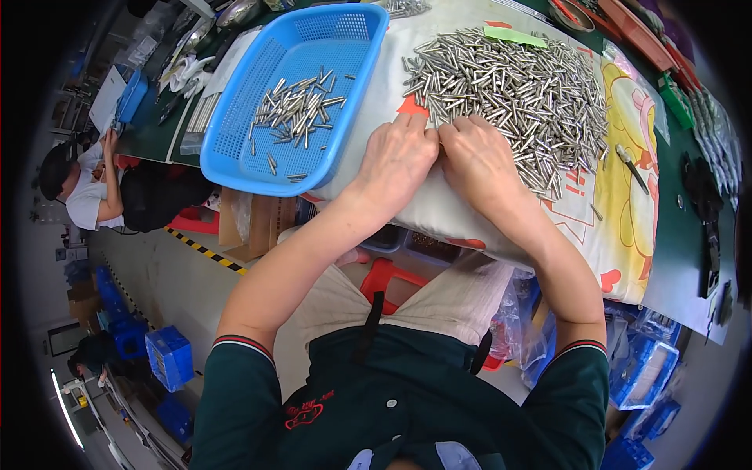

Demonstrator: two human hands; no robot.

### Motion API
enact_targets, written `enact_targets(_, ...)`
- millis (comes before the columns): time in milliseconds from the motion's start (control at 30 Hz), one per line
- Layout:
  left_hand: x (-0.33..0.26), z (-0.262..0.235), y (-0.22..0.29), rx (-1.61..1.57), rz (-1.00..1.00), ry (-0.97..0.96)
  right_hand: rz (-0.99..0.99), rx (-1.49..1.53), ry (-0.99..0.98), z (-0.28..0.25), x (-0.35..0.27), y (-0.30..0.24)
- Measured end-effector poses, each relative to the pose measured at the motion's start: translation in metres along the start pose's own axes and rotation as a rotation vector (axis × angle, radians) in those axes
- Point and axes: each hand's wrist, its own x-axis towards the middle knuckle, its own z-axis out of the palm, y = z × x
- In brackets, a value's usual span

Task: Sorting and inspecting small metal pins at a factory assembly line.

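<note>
My left hand [399, 153] and my right hand [478, 157] meet at the near left edge of a big heap of small pointed metal pins [521, 102]. The fingers of both are curled in and pressed together at the tips. Whatever lies between them is hidden by the knuckles. Left of my hands stands a blue perforated plastic basket [270, 188], with a smaller batch of the same pins [298, 110] on its bottom. Heap and hands rest over a printed cloth [627, 251] in white, yellow and red.
A light green paper slip [515, 35] lies on the heap's far side. To the right are a dark pen-like tool [631, 168] and a green bin [676, 102]. Another person [90, 180] sits at the far left. Blue crates [642, 368] stand low on the right.
</note>
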Motion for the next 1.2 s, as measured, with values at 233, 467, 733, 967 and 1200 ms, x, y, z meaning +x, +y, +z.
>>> enact_targets(233, -0.002, 0.003, -0.004, -0.366, -0.250, 0.066, 0.166, 0.426, 0.027, -0.018, 0.008, 0.018)
enact_targets(467, -0.001, 0.008, 0.003, -1.720, -0.788, 0.094, 0.400, 0.956, -0.063, -0.015, 0.015, 0.020)
enact_targets(733, -0.004, 0.008, -0.004, -1.797, -0.815, 0.005, 0.492, 1.054, -0.208, -0.013, 0.015, 0.032)
enact_targets(967, -0.005, 0.007, -0.005, -1.812, -0.807, -0.017, 0.517, 1.130, -0.182, -0.009, 0.015, 0.031)
enact_targets(1200, -0.006, 0.005, -0.007, -1.834, -0.812, -0.023, 0.525, 1.181, -0.166, -0.011, 0.015, 0.030)
